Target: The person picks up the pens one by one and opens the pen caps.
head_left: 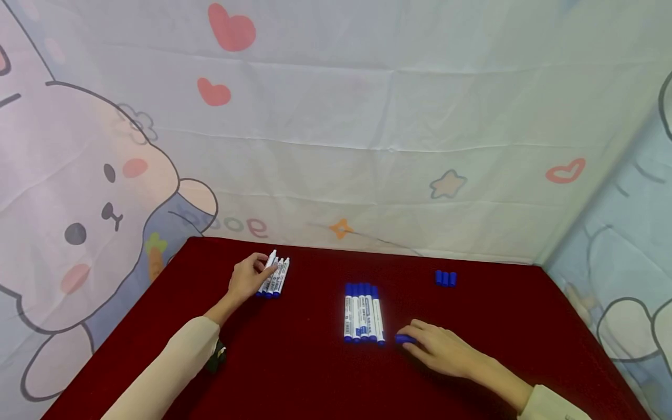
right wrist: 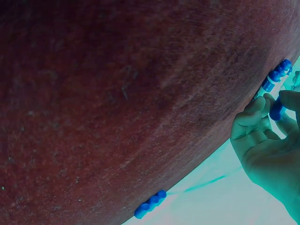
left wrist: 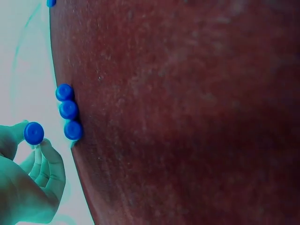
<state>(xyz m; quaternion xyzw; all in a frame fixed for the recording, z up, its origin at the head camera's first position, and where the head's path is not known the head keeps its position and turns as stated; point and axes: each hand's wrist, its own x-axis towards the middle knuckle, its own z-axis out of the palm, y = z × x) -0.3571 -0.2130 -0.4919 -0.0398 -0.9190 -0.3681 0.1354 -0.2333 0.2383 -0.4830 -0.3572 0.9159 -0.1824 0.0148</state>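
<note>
My left hand (head_left: 247, 279) pinches an uncapped white marker (head_left: 270, 257) between thumb and fingers; its blue end (left wrist: 33, 133) faces the left wrist camera. Right beside it lie three more uncapped markers (head_left: 282, 276) in a row, their blue ends (left wrist: 69, 110) lined up. Over on the right, my right hand (head_left: 441, 349) holds a blue marker cap (head_left: 403, 338) between thumb and fingers, also visible in the right wrist view as a dark blue cap (right wrist: 277, 110). Just left of that hand is a row of several capped markers (head_left: 362, 315).
Three loose blue caps (head_left: 445, 279) stand together toward the back right of the dark red tabletop (head_left: 315, 379). A small dark green object (head_left: 215, 357) is partly covered by the left sleeve. A printed cloth (head_left: 336, 116) hangs behind the table.
</note>
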